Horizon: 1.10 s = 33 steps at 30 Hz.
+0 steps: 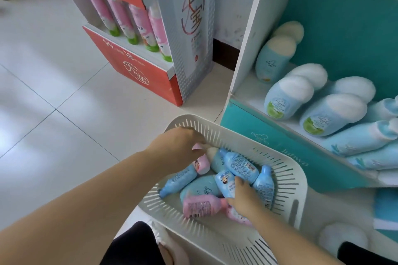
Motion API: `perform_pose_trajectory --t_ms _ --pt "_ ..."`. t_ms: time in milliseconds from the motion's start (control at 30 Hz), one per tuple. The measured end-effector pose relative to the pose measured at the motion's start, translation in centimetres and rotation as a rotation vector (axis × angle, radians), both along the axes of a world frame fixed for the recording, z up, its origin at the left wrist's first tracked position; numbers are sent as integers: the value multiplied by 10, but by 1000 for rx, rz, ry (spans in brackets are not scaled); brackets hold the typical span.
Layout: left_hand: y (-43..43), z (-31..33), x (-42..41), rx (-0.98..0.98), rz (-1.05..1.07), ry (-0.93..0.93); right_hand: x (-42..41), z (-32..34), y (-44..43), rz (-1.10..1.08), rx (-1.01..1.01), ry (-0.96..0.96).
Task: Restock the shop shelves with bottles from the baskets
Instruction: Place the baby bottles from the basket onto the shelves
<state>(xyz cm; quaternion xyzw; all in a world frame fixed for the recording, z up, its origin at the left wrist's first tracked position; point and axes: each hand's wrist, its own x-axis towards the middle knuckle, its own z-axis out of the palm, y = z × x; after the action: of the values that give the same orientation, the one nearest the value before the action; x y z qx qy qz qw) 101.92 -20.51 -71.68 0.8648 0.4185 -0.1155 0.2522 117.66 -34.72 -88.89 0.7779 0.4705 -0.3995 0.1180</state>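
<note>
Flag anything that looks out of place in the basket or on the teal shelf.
Nothing looks spilled or broken. The only untidy spot is the white basket: pink bottles and blue bottles lie on their sides in a mixed heap, overlapping at odd angles.

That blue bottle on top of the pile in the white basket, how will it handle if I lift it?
The blue bottle looks small and stiff plastic, so probably light. Its smooth rounded body could slip or roll. It lies across other bottles in the basket, so those may shift.
</note>
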Motion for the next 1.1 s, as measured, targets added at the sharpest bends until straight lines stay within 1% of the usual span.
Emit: perform_pose_trajectory --t_ms 67,167,267,400,467,533,600,733,833,1000,1100 --pt "0 -2 -7 -15 6 13 -4 -5 -4 19 -20 -30" --pt "0 -1 -13 -25 10 26 -5 -9 -3 32 19 -60" --pt "0 -3 -15 -28 -12 43 -3 -7 2 -19 10 3" --pt "0 -6 -9 -34 -46 49 0 13 14 -135 -25 142" --pt "-1 -7 -4 -54 -106 82 2 30 21 -135 -24 222" --pt "-5 -6 3 -74 -183 117 5 53 29 -106 19 312" --pt "-11 -4 10 -71 -254 139 10 82 37 -53 90 367" --pt "-19 7 27 -2 -370 197 29 152 42 -5 261 445" --pt "-27 31 44 99 -325 110 46 201 36 57 411 373" --pt "-39 65 73 287 -265 -112 78 262 17 22 668 294" --pt "-51 77 88 309 -130 -292 93 288 11 -25 852 246"
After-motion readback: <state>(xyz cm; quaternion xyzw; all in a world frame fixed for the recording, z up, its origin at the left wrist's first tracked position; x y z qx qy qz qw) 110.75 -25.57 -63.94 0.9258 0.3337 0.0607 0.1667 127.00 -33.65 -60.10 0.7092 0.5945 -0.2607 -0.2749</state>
